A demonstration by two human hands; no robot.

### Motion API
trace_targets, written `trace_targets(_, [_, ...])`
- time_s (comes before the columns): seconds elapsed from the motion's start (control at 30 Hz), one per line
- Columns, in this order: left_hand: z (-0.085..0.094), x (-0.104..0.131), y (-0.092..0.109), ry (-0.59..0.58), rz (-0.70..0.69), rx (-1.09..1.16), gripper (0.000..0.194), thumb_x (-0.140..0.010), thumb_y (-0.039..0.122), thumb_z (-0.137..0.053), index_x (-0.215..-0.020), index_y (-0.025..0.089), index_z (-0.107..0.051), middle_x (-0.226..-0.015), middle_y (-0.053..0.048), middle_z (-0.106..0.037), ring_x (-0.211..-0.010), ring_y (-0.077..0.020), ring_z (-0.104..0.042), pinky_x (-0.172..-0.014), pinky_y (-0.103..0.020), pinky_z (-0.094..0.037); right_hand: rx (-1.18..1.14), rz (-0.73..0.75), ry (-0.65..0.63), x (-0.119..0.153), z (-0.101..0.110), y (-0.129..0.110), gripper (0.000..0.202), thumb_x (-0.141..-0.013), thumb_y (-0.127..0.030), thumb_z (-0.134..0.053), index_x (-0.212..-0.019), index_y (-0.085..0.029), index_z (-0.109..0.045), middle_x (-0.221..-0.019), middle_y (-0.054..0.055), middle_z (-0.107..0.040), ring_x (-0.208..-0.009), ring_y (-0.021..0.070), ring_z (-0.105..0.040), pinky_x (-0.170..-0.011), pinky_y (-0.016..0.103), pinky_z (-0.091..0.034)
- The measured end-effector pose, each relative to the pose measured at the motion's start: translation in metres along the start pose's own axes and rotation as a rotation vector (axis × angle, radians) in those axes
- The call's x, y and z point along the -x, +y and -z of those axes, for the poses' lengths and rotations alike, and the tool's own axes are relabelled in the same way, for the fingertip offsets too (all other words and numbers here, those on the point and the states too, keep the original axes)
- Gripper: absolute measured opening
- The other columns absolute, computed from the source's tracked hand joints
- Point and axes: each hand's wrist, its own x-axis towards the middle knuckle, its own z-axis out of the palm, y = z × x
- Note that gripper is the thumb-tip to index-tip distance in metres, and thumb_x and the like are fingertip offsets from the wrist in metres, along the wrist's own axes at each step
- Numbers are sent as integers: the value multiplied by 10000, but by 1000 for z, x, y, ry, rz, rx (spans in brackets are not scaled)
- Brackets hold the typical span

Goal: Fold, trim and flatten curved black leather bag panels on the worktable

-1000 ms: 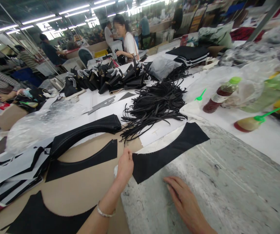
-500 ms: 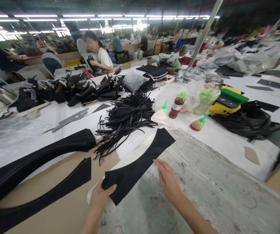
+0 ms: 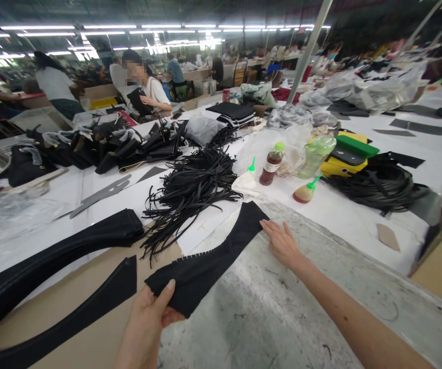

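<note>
A curved black panel [image 3: 213, 261], with small slits along its concave edge, lies slantwise over the worn grey work surface [image 3: 267, 312]. My left hand [image 3: 147, 312] pinches its near end, thumb on top and fingers underneath, and that end looks slightly raised. At the far end, my right hand [image 3: 282, 243] rests its outstretched fingertips against the panel's right edge. Left of the panel, another curved black piece [image 3: 90, 312] lies on brown board [image 3: 67, 353]. A thick stack of similar black pieces [image 3: 71, 251] sits just beyond.
A heap of thin black strips [image 3: 198, 179] lies ahead. To its right stand a bottle of dark red liquid [image 3: 272, 165], a squeeze bottle with green nozzle [image 3: 304, 192] and a coil of black strips [image 3: 382, 184]. Black bags [image 3: 90, 146] line the back left; a person [image 3: 154, 92] works behind.
My right hand has slid outward along the panel's edge to its far end. The near end in my left hand has shifted left and towards me. The view has turned slightly right.
</note>
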Motion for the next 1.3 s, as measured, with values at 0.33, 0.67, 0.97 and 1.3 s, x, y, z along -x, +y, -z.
trace_targets(0.33, [-34,18,57,-144,-51,-15,596,-537,407,-819,-1027,128,-624,-918,-74,-706,-587,-157,-635,-466,-251,-537,26,40,4,-2,1,9,742,-712,54,-305,-1397,-200,-441,-1430,38,-482,-1309,208,-420,-1157,559,-101])
trace_targets(0.67, [-36,25,102,-147,-99,25,314,-502,316,-820,-719,147,-667,-646,-26,-646,-492,-150,-569,-423,-274,-520,11,26,17,-2,0,9,724,-727,47,-308,-1388,-213,-449,-1421,46,-492,-1293,226,-424,-1134,601,-134])
trace_targets(0.97, [-1,2,36,-72,23,-115,473,-542,409,-804,-908,154,-649,-719,-24,-683,-501,-146,-591,-427,-246,-491,39,68,19,-2,0,10,716,-746,49,-298,-1389,-226,-449,-1420,57,-487,-1291,241,-407,-1118,623,-144])
trace_targets(1.3, [35,-54,-45,-37,92,-308,331,-673,360,-680,-912,194,-522,-580,29,-601,-458,-166,-580,-435,-283,-481,119,124,64,-3,-7,13,703,-761,51,-282,-1380,-232,-456,-1402,73,-496,-1266,237,-433,-1110,605,-181])
